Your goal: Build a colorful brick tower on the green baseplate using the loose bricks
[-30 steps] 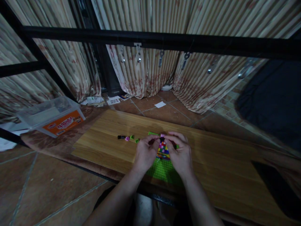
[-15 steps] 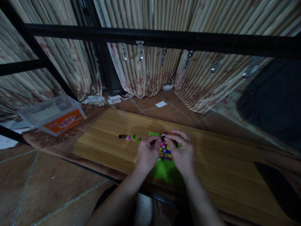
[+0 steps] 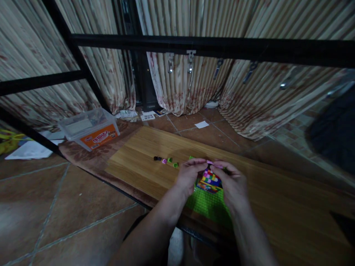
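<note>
A multicoloured toy brick build (image 3: 211, 178) rises over the green baseplate (image 3: 208, 207) at the table's front edge. My left hand (image 3: 189, 175) is closed, its fingertips at the top left of the build. On the other side, my right hand (image 3: 231, 179) is closed too, thumb and fingers at the top right. Pink bricks (image 3: 210, 162) show between the fingertips, with a dark spot just below them. Whether the build sits on the baseplate or is lifted off I cannot tell. Fingers hide its upper sides.
Several loose bricks lie left of my hands, among them a pink brick (image 3: 164, 161), a green brick (image 3: 175, 165) and a black brick (image 3: 155, 158). A clear plastic box (image 3: 88, 129) with an orange label stands at the left. A black bar frame (image 3: 166, 41) crosses before the curtains.
The view has swung left, so everything sits further right. Both hands stay at the top of the build; more pink shows between the fingertips now, and the build's lower front is more visible.
</note>
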A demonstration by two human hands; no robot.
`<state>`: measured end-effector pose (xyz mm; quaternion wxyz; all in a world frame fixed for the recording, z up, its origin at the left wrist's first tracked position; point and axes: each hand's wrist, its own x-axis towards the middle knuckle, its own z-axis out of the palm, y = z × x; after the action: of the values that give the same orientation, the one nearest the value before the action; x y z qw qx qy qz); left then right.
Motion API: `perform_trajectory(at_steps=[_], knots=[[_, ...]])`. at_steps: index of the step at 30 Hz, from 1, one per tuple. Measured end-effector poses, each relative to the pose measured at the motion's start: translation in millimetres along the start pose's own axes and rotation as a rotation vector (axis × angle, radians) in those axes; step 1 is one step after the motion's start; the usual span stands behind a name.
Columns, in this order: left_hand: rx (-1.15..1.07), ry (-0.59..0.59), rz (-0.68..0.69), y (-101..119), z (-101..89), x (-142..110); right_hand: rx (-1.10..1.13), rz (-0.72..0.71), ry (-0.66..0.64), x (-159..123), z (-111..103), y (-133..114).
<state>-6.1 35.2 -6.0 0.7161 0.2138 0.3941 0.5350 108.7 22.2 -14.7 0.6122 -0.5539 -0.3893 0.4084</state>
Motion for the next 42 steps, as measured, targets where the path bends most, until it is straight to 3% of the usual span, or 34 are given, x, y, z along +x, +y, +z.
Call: perform_trajectory(at_steps=[4,19,22,25,28,31,35,42], knots=[[-0.036,-0.010,-0.028,-0.2,-1.2,5.1,0.106,0.111,-0.012,-0.8,2.7,-6.1],[0.013,-0.050,-0.048,-0.1,-5.3,9.7,0.154,0.235,-0.022,2.0,6.2,-10.7],[0.190,0.021,0.074,10.2,-20.9,9.1,0.228,0.225,-0.007,1.6,0.9,-11.7],[0.523,0.215,0.343,30.7,-52.0,11.5,0.284,0.138,0.084,7.3,-15.3,-15.6],[0.673,0.301,0.421,51.4,-87.1,15.5,0.325,0.083,0.215,16.7,-36.2,-14.7],[0.888,0.324,0.464,63.1,-110.5,16.2,0.340,0.129,0.307,22.3,-50.2,-6.4],[1.169,0.255,0.517,61.3,-114.2,13.1,0.317,0.136,0.298,20.7,-52.0,1.4],[1.461,0.054,0.579,44.3,-92.2,18.6,0.244,0.058,0.282,17.7,-44.8,0.7]])
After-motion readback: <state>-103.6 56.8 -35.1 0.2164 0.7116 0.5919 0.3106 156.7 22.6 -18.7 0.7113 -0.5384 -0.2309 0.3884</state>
